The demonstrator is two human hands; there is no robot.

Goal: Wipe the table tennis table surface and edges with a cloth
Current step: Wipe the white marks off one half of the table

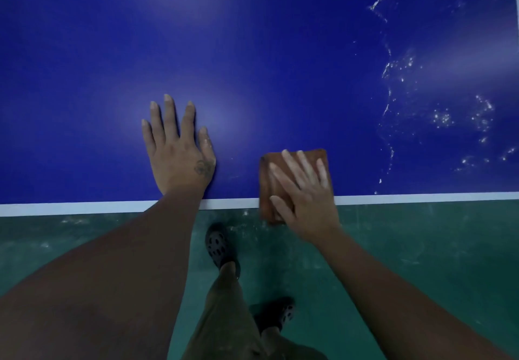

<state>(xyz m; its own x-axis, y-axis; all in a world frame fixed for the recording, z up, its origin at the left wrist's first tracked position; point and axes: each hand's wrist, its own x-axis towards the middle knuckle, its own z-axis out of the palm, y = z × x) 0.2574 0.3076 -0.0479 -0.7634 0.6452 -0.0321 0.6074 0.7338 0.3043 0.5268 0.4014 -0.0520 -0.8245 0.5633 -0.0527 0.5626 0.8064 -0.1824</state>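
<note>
Cloth [265, 185] sits folded on counter [252, 78] at near edge, part overhanging. Soft, light, likely slides easily; drive it by palm pressure, not a pinch. My right grip [304, 191] lies flat on it, fingers straight; left grip [179, 152] flat on counter, empty.

Blue table [252, 50], white edge line [112, 207], brown cloth [269, 174].

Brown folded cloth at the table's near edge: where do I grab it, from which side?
Take the cloth by its near strip, which overhangs the table edge, coming from the floor side: thumb underneath, fingers on top. The rest lies flat under the right hand, leaving no lip to pinch.
</note>
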